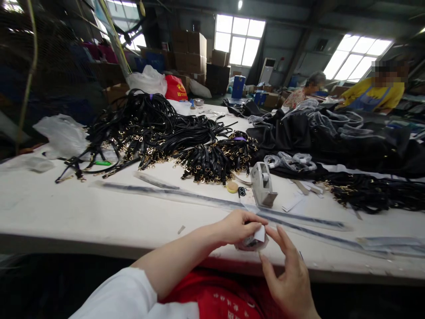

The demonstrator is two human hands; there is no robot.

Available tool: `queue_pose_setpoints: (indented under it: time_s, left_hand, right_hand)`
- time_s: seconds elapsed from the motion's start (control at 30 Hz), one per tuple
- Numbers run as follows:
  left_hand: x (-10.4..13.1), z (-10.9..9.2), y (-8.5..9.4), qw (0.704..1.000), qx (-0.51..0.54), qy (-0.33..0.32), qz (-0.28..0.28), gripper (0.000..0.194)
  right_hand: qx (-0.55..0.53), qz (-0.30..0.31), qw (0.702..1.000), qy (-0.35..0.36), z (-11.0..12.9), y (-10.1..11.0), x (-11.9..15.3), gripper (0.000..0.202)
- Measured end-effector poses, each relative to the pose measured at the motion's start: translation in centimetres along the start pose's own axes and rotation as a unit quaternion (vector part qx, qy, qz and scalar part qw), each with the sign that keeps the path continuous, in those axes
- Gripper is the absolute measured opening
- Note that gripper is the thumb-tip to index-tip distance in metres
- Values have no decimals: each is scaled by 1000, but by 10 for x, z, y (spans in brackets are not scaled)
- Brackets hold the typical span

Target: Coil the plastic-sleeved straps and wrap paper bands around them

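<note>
My left hand (237, 227) is closed on a small bundle wrapped in clear plastic (249, 243), near the table's front edge. A white slip of paper (260, 233) lies on the bundle, beside my left thumb. My right hand (288, 272) is open just to the right, thumb and fingers apart. Its fingertips are at the bundle's edge; I cannot tell whether they touch it. Beyond the hands stand a grey tape dispenser (262, 188) and a phone (246, 195) with a roundish yellow object (232, 187) beside it. Long plastic-sleeved strips (206, 201) lie across the table.
Black straps with gold buckles (206, 164) are heaped at the middle and left of the white table (83, 212). Black bags (299, 133) with plastic-wrapped handles pile up at right, near more straps (372, 190). Two people are beyond them, one in a yellow top (365, 95).
</note>
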State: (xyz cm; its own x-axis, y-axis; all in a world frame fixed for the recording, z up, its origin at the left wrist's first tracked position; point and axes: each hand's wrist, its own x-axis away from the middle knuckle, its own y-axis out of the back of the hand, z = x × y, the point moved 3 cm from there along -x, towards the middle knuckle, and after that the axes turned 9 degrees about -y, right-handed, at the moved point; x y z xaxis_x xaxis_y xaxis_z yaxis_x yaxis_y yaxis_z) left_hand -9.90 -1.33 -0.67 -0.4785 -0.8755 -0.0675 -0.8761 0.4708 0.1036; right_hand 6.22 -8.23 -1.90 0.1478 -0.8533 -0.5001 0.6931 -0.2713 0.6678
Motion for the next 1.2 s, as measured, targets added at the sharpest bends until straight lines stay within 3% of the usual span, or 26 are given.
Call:
queue_pose_setpoints:
  time_s: [0.1, 0.27, 0.37, 0.43, 0.47, 0.57, 0.67, 0.77, 0.87, 0.97, 1.1, 1.2]
  left_hand:
    - [1, -1, 1, 1000, -4, -12, 1, 39]
    - [5, -1, 4, 1000, 2, 6, -17, 38]
    - [8, 5, 5, 999, 19, 23, -41, 38]
    - [10, 10, 7, 998, 26, 34, -56, 38]
    - [11, 12, 8, 997, 28, 39, -61, 39]
    - [14, 15, 11, 995, 27, 52, -75, 39]
    - [18, 13, 13, 994, 33, 56, -83, 37]
    - [20, 12, 13, 994, 41, 63, -85, 35]
    - [20, 12, 13, 993, 33, 67, -87, 34]
    - [19, 13, 16, 993, 31, 50, -104, 35]
    - [13, 15, 19, 989, -4, 19, -147, 37]
    - [5, 13, 15, 986, -42, -24, -162, 34]
  right_hand:
    - [-16, -12, 1000, -13, 4, -2, 3, 75]
    - [-26, 33, 999, 12, -9, 1, -16, 63]
    - [-28, -25, 999, -27, -45, 11, -59, 45]
    - [-20, -65, 991, -115, -81, 13, -95, 42]
    - [-33, -54, 984, -169, -100, 9, -112, 46]
    - [-56, 6, 973, -225, -140, -12, -154, 47]
    - [-89, 56, 961, -254, -157, -38, -170, 45]
    - [-123, 56, 953, -271, -158, -52, -170, 43]
    - [-141, 26, 950, -278, -155, -52, -162, 44]
    - [-128, 11, 949, -289, -156, -46, -142, 42]
    - [-110, 55, 939, -322, -155, -34, -105, 38]
    - [-128, 56, 932, -335, -136, -14, -82, 41]
